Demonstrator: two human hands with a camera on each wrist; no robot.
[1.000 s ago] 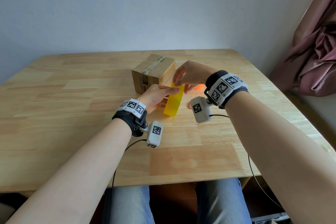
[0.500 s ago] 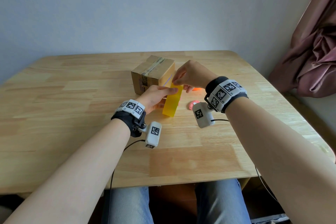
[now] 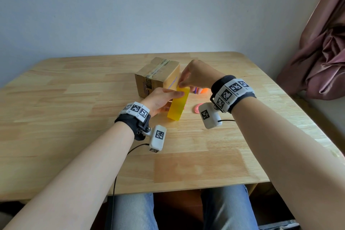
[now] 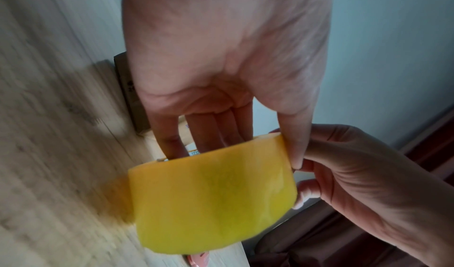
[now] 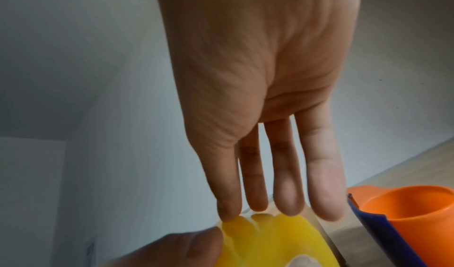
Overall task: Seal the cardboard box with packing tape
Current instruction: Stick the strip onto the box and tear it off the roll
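A small cardboard box (image 3: 156, 78) with a strip of tape along its top seam sits on the wooden table (image 3: 74, 117). In front of it a yellow roll of packing tape (image 3: 178, 105) stands on edge. My left hand (image 3: 164, 97) grips the roll from the left, thumb on its top and fingers behind it (image 4: 211, 195). My right hand (image 3: 183, 83) reaches in from the right. Its fingertips pinch at the roll's top edge (image 5: 265, 238), right beside the left thumb. No loose tape end shows.
An orange plastic object (image 3: 204, 90) with a dark blue part (image 5: 383, 232) lies just right of the roll. A pink flat thing (image 3: 196, 108) lies under my right wrist. A pink curtain (image 3: 321, 52) hangs at the right, and a wall stands behind the table.
Both hands have stayed on the upright roll. My right wrist has shifted a little to the right, uncovering the pink thing on the table.
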